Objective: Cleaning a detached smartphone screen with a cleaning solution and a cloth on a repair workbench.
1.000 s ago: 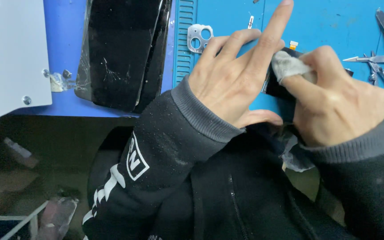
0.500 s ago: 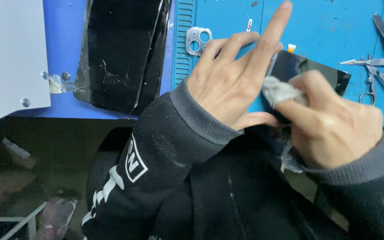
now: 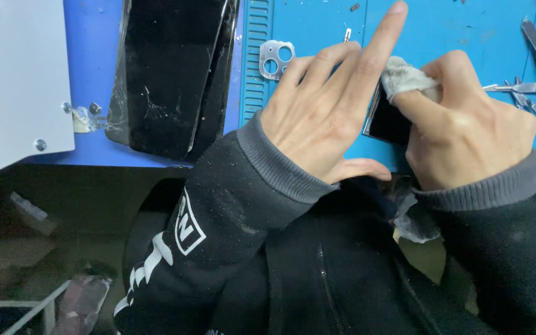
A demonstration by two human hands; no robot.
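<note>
My left hand [image 3: 327,115] lies flat on the blue work mat [image 3: 454,37], fingers spread and index finger raised, pressing against the left edge of a small black phone screen [image 3: 389,121]. My right hand [image 3: 466,133] pinches a white cloth wad [image 3: 404,77] and presses it onto the top of that screen. Most of the screen is hidden under both hands. A grey rag [image 3: 414,217] hangs below my right wrist.
Cracked black phone panels [image 3: 169,74] lie stacked at the upper left of the mat. A silver camera-lens frame [image 3: 277,59] sits beside them. Tweezers and scissors [image 3: 531,93] lie at the right edge. A white box [image 3: 17,80] stands at the far left.
My right hand with the cloth has slid up and left across the screen, covering most of it. My left hand has stayed put.
</note>
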